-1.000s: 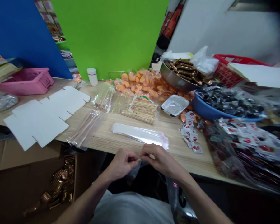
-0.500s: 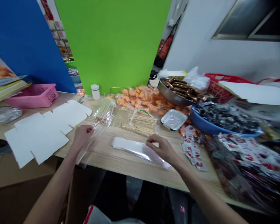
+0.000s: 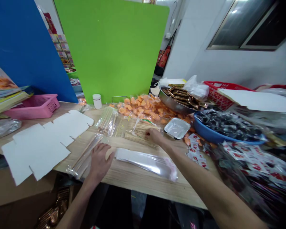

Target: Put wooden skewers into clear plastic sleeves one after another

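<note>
My left hand (image 3: 100, 160) is over the table, fingers apart, between a long clear bag with thin sticks (image 3: 84, 157) and the left end of a stack of long clear sleeves (image 3: 145, 162). My right hand (image 3: 154, 136) reaches over the pile of thin wooden sticks (image 3: 139, 129), its fingers closed at the pile's right part; whether a stick is between them is too small to tell. Left of the pile lie clear packets of sticks (image 3: 107, 121). A foil tray (image 3: 177, 128) sits just right of the pile.
Orange wrapped pieces (image 3: 143, 108) lie behind the sticks. To the right are a metal bowl (image 3: 178, 100), a blue basin (image 3: 219, 127) and red-white sachets (image 3: 196, 151). Flat white cartons (image 3: 43, 143) and a pink basket (image 3: 33, 106) stand left.
My right hand has moved from the clear sleeves up to the wooden sticks. My left hand has let go of the long bag, now flat on the table, and moved right and down.
</note>
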The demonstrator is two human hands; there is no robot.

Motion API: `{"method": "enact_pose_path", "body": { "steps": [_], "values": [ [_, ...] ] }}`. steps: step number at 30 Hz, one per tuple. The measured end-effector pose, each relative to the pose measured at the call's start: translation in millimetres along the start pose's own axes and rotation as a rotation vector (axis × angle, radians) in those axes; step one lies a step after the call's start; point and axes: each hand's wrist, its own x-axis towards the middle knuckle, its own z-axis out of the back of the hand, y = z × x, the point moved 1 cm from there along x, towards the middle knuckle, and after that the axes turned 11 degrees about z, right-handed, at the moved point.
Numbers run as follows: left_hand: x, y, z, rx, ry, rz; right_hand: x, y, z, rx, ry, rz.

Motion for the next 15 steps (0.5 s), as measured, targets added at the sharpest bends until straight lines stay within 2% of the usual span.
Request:
{"method": "enact_pose_path", "body": {
  "steps": [5,8,11,15],
  "values": [
    [-16.8,-33.7,-15.5,-0.162,0.046,-0.049,-3.0,-1.1,13.4,-0.035,-0.025,0.014],
    [-25.9,-55.4,-24.1,-0.221,0.103,-0.076,-17.4,-8.2,27.7,-0.011,-0.041,0.005],
    [-40.8,-77.9,-34.5,-0.260,0.184,-0.149,-51.8,-20.3,41.7,0.069,-0.035,-0.026],
    [-73.0,-112.1,-53.4,-0.245,0.348,-0.328,-120.8,-31.8,48.4,0.267,0.045,-0.061]
  ]
}}
